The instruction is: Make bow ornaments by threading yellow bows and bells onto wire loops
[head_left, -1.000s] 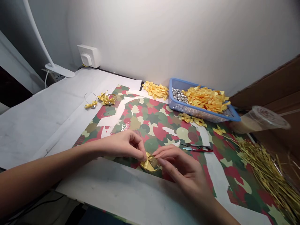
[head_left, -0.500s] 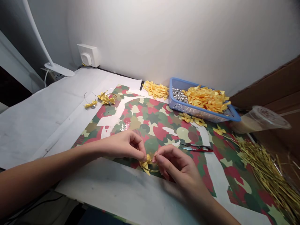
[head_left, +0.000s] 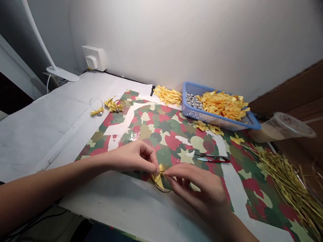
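Note:
My left hand (head_left: 141, 158) is closed in a pinch on the left side of a yellow ribbon bow (head_left: 159, 178), low over the patterned sheet's front edge. A thin gold wire tie (head_left: 161, 190) curves in a loop below the bow. My right hand (head_left: 199, 185) is pinched at the bow's right side, thumb and forefinger together on what looks like the wire's end at the knot. Those fingertips hide the exact grip. To the right lie thread snips (head_left: 213, 159) with red on the handle.
A blue basket (head_left: 219, 124) holds yellow bows and silver bells. Loose bows (head_left: 168, 95) lie beside it. Several finished-looking bows with wire loops (head_left: 114, 105) sit at left. At right are a bundle of gold wire ties (head_left: 285, 178) and a tilted plastic cup (head_left: 285, 127).
My right hand has turned flatter, its thumb and forefinger now stretched toward the bow's knot. The wire loop has swung lower. My left hand has barely moved.

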A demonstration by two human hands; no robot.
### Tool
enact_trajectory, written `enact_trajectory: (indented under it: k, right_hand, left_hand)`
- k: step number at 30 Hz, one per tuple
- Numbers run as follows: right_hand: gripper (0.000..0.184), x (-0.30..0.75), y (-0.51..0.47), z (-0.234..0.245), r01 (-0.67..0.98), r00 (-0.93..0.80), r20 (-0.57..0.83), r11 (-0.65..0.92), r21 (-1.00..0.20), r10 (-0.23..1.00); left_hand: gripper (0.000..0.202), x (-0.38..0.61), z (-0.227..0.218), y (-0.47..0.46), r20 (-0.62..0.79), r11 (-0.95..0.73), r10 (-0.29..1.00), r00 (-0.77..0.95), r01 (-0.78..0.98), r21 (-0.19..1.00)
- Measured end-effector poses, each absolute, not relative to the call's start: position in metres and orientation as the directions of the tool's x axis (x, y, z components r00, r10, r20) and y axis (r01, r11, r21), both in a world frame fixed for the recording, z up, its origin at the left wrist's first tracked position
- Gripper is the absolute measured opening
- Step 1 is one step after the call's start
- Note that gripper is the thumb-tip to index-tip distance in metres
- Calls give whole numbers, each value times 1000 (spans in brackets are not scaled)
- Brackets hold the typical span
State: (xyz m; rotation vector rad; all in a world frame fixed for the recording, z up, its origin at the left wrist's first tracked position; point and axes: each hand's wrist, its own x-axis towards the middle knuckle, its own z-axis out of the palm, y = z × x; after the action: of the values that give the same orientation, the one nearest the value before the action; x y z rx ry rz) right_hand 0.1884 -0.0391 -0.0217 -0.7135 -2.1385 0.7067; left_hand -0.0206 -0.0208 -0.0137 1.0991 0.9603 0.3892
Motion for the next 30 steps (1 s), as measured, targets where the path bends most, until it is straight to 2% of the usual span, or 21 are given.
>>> enact_trajectory:
  k: [4,8,15,19,22,25,28,30]
  right_hand:
    - [20,188,-41,-21,338,-539,567,777,-531,622]
    - [18,186,-43,-25,356,-547,596,807,-470,588]
    - [16,184,-43,-29,351,-563,569,797,-492,599]
    - [17,183,-44,-27,347,-550,527,751,-562,648]
    - [15,183,-45,-26,343,-525,431,646,-682,734]
    - [11,183,-44,-26,332,-445,234,402,-853,864]
    - [11,185,-40,-26,251,-342,3,94,-963,940]
    - [12,186,-37,-26,180,-300,-49,6,-984,953]
  left_hand:
    - [1,-19,-15,-22,-460,415,712,530,211,885]
    - [2,-18,-15,-22,-471,400,721,507,250,882]
    - [2,-18,-15,-22,-476,391,727,494,272,879]
    - [2,-17,-14,-22,-474,396,728,494,261,880]
    - [2,-17,-12,-22,-479,404,728,491,258,878]
    - [3,-16,-11,-22,-460,373,750,475,270,887]
    - [3,-16,-13,-24,-365,239,810,459,309,920]
    - [4,-16,-14,-26,-238,71,841,486,336,939]
